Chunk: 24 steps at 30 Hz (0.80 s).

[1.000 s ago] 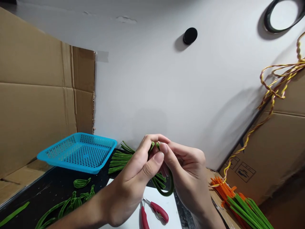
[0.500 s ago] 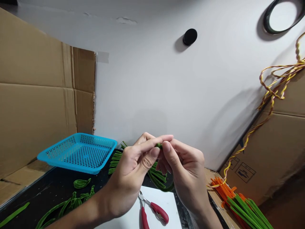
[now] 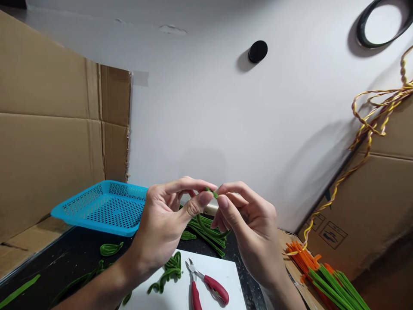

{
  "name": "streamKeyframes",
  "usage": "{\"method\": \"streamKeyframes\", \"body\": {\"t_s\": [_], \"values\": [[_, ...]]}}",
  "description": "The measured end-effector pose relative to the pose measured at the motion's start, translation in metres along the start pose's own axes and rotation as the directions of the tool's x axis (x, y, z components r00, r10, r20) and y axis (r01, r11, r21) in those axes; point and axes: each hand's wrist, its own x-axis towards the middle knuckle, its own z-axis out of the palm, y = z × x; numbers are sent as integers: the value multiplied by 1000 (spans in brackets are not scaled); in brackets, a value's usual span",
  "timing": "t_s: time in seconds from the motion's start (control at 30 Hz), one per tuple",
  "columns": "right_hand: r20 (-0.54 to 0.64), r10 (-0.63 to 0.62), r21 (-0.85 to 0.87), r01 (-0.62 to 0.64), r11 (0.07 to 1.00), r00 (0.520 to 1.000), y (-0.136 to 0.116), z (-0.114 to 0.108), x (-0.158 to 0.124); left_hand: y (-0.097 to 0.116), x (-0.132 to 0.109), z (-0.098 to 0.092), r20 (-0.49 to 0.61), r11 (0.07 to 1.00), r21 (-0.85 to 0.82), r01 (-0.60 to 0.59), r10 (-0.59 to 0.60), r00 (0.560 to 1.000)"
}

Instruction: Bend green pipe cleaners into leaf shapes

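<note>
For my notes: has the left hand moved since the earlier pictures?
Yes. The left hand, pinching a green wire, shifted left toward the blue basket.

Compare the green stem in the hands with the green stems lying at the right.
The held stem curves into a loop; the right-side green stems lie straight. The held stem is single and pinched between the left hand and right hand; the right-side green stems are bundled, untouched. Both are green.
</note>
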Motion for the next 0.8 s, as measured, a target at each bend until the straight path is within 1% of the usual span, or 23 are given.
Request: {"method": "streamKeyframes", "body": {"t_s": [0.1, 0.17, 0.23, 0.3, 0.37, 0.57, 0.7, 0.8], "values": [[62, -1, -73, 6, 997, 998, 0, -6, -1, 0, 2, -1, -61, 998, 46, -40, 43, 997], [133, 32, -152, -12, 988, 991, -1, -10, 0, -1, 4, -2, -92, 996, 44, -84, 88, 992], [210, 85, -216, -39, 976, 974, -3, -13, 1, -1, 5, -4, -110, 992, 8, -124, 124, 986], [275, 130, -252, -59, 966, 953, -3, -14, 2, -1, 6, -6, -121, 990, -17, -138, 135, 983], [304, 159, -263, -78, 962, 939, -1, -14, 4, 0, 7, -7, -146, 991, -11, -133, 130, 981], [304, 150, -217, -86, 972, 941, 8, -18, 7, 2, 10, -12, -271, 995, 64, -74, 89, 959], [226, 121, -45, -113, 993, 967, 12, -22, 9, 2, 13, -14, -334, 997, 63, -45, 64, 940], [190, 90, 40, -99, 994, 978, 14, -25, 8, 2, 14, -14, -326, 999, 23, -44, 49, 944]]}}
